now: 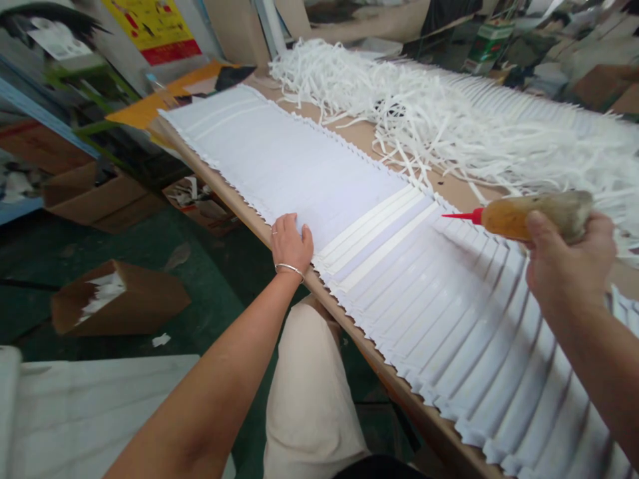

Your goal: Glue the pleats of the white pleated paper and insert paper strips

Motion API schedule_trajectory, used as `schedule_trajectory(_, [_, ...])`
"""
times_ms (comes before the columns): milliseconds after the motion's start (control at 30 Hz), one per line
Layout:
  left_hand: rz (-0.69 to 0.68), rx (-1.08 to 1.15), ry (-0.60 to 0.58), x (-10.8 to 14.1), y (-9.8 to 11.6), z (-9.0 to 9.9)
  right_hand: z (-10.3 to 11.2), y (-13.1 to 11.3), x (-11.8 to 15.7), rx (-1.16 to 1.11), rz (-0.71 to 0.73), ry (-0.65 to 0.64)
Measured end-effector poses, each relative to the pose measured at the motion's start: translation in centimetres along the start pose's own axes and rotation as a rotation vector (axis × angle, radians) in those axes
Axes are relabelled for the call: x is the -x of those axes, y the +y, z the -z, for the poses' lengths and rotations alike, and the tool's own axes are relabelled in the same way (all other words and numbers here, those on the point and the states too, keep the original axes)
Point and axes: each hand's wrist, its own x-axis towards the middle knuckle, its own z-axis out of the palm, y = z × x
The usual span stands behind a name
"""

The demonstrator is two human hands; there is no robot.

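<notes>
Gripping: your right hand (569, 259) is wrapped around an amber squeeze bottle (536, 214), thumb along its side, bottle held roughly level.
Nozzle: red nozzle (464, 216) points to the left of the view, tip over the sheet near the far ends of the flat strips. Can't tell how much gap is under it.
Left hand: your left hand (291, 243) is palm down on the near edge of the sheet, fingers extended, thumb out to the side; not closed around anything I can see. You have a bracelet (289, 267) on that wrist.
Sheet: long white sheet (279, 159) lies lengthwise on the worktop (357, 136), running from upper left to lower right. Mostly plain between your left hand and the far-left end, where a couple of pale bands cross it.
Strips: white strips (369, 226) cross the sheet just right of your left hand, side by side. Past them, rows of ridged strips continue to lower right, under your right arm. Long edges look notched.
Pile: loose heap of white ribbons (439, 126) sits on the far side of the worktop, beyond the sheet, tangled.
Floor: open cardboard box (154, 296) on the green floor (219, 266), left of your leg, white scraps inside. One scrap (160, 340) lies beside it.
Wall: yellow and red poster (152, 30), upper left.
</notes>
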Motion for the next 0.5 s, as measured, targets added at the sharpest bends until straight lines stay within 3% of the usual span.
schedule_trajectory(67, [-0.003,0.001,0.004,0.0,0.0,0.1,-1.5,1.4,-2.2,-0.244,-0.220,-0.015])
schedule_trajectory(133, [-0.004,0.002,0.010,-0.1,0.0,0.1,-2.5,2.6,-3.7,-0.332,-0.322,-0.033])
schedule_trajectory(500, [-0.013,-0.013,0.003,0.0,-0.2,0.3,-3.4,5.9,-5.1,-0.278,-0.420,-0.062])
